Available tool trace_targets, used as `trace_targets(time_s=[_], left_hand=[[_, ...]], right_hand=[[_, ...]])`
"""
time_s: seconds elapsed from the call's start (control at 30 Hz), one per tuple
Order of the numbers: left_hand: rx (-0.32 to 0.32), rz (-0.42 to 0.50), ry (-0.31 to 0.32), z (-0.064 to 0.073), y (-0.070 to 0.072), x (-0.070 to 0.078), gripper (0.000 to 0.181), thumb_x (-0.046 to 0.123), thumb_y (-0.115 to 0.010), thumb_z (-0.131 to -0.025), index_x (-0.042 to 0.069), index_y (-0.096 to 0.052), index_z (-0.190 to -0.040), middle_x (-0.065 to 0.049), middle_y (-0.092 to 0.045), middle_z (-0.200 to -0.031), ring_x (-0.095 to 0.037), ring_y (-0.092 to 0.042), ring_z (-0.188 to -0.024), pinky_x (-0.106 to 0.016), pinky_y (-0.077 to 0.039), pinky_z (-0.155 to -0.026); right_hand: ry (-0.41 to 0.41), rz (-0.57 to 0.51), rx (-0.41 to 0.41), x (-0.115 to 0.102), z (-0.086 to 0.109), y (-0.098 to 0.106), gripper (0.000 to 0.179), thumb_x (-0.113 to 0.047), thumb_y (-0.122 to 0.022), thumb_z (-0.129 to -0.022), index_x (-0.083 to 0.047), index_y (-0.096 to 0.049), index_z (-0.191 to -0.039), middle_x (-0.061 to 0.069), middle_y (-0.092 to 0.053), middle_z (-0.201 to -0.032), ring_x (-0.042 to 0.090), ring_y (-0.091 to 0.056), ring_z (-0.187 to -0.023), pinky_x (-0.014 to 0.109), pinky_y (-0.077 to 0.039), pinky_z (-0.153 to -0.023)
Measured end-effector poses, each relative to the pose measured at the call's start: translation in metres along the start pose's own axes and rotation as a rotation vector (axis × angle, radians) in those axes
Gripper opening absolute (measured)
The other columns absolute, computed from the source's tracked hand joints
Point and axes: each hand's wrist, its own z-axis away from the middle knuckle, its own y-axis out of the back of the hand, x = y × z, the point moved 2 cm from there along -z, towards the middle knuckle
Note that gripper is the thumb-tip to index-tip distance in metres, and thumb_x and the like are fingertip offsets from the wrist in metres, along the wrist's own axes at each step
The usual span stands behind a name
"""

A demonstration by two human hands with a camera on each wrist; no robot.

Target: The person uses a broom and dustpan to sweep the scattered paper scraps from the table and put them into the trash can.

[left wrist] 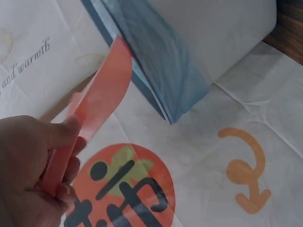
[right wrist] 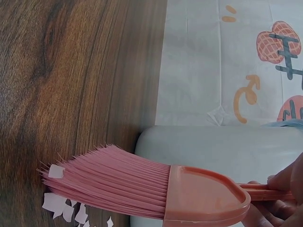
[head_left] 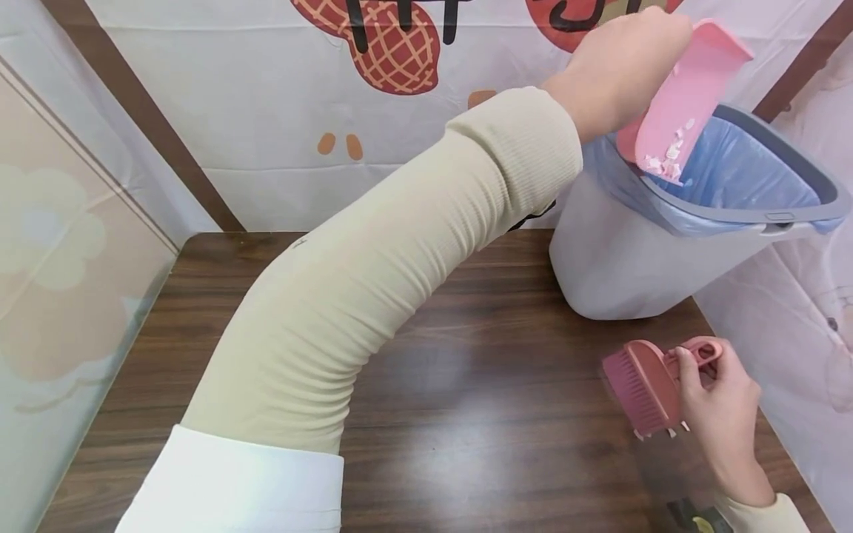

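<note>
White-and-cream fabric sleeve nearest; left hand grips pink plastic dustpan, pan lying rightward, lip slanting down over white plastic bin; right hand pinches coral bristled brush.

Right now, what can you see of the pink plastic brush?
The pink plastic brush has a rounded head, looped handle and long, dense bristles. The right hand pinches its handle near the white bin; a flat white scrap lies against the bristle tips. Whether these touch the brown wooden table is unclear.
</note>
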Motion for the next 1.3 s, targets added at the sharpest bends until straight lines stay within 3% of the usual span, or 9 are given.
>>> trace_targets(time_s=[0.1, 0.2, 0.33, 0.43, 0.57, 0.8, 1.07, 1.3], left_hand=[[0.042, -0.071, -0.085, 0.002, -0.003, 0.008, 0.037, 0.031, -0.044, -0.106, 0.029, -0.055, -0.142, 0.015, -0.059, -0.128, 0.000, -0.053, -0.114, -0.015, -0.042, -0.097], [0.092, -0.189, -0.223, 0.002, -0.006, 0.018, 0.041, 0.027, -0.043, -0.103, 0.029, -0.059, -0.140, 0.010, -0.064, -0.132, -0.009, -0.053, -0.123, -0.022, -0.042, -0.105], [0.133, -0.397, -0.433, 0.002, -0.013, 0.030, 0.047, 0.018, -0.041, -0.104, 0.012, -0.052, -0.148, -0.005, -0.059, -0.144, -0.026, -0.046, -0.136, -0.036, -0.034, -0.116], [0.157, -0.521, -0.527, 0.001, -0.019, 0.037, 0.046, 0.005, -0.036, -0.105, 0.003, -0.049, -0.149, -0.014, -0.058, -0.144, -0.032, -0.046, -0.131, -0.039, -0.037, -0.111], [0.181, -0.553, -0.543, 0.001, -0.021, 0.038, 0.048, -0.002, -0.031, -0.103, -0.001, -0.050, -0.147, -0.015, -0.059, -0.142, -0.031, -0.045, -0.128, -0.041, -0.039, -0.106], [0.206, -0.533, -0.545, 0.005, -0.022, 0.032, 0.046, -0.003, -0.031, -0.104, -0.002, -0.047, -0.148, -0.016, -0.058, -0.142, -0.031, -0.046, -0.134, -0.042, -0.039, -0.112], [0.224, -0.578, -0.601, 0.003, -0.022, 0.031, 0.048, -0.006, -0.024, -0.105, -0.002, -0.051, -0.144, -0.019, -0.060, -0.137, -0.032, -0.047, -0.127, -0.042, -0.040, -0.101], [0.244, -0.564, -0.576, 0.004, -0.020, 0.026, 0.047, -0.004, -0.026, -0.104, -0.003, -0.048, -0.146, -0.019, -0.059, -0.139, -0.033, -0.047, -0.131, -0.043, -0.041, -0.106]], right_hand=[[0.009, -0.006, -0.004, 0.000, -0.001, -0.001, 0.014, -0.007, -0.072, -0.093, 0.002, -0.066, -0.103, -0.040, -0.046, -0.082, -0.022, -0.046, -0.070, 0.001, -0.035, -0.063], [0.009, -0.005, -0.010, 0.001, -0.001, -0.001, 0.014, -0.007, -0.071, -0.093, 0.001, -0.066, -0.103, -0.038, -0.047, -0.081, -0.020, -0.046, -0.068, 0.002, -0.035, -0.062], [0.005, -0.002, -0.010, 0.002, -0.002, -0.001, 0.013, -0.007, -0.071, -0.093, 0.001, -0.066, -0.103, -0.037, -0.047, -0.081, -0.020, -0.047, -0.068, 0.002, -0.035, -0.062], [0.010, -0.005, -0.006, 0.002, -0.002, -0.001, 0.013, -0.007, -0.071, -0.093, 0.001, -0.066, -0.102, -0.038, -0.047, -0.081, -0.021, -0.046, -0.069, 0.002, -0.035, -0.062], [0.015, -0.006, -0.004, 0.002, -0.002, -0.001, 0.013, -0.007, -0.072, -0.093, 0.001, -0.066, -0.102, -0.039, -0.047, -0.081, -0.021, -0.046, -0.069, 0.002, -0.035, -0.062], [0.005, 0.001, -0.012, 0.003, -0.002, -0.001, 0.013, -0.007, -0.071, -0.094, 0.001, -0.066, -0.102, -0.038, -0.047, -0.081, -0.022, -0.046, -0.068, 0.002, -0.035, -0.061], [0.012, 0.007, -0.014, 0.001, -0.003, 0.001, 0.012, -0.007, -0.072, -0.093, 0.001, -0.067, -0.102, -0.037, -0.047, -0.081, -0.021, -0.046, -0.069, 0.002, -0.035, -0.062], [0.022, 0.000, -0.007, 0.001, -0.003, 0.000, 0.012, -0.006, -0.072, -0.092, 0.001, -0.067, -0.101, -0.039, -0.046, -0.080, -0.022, -0.046, -0.069, 0.003, -0.035, -0.063]])
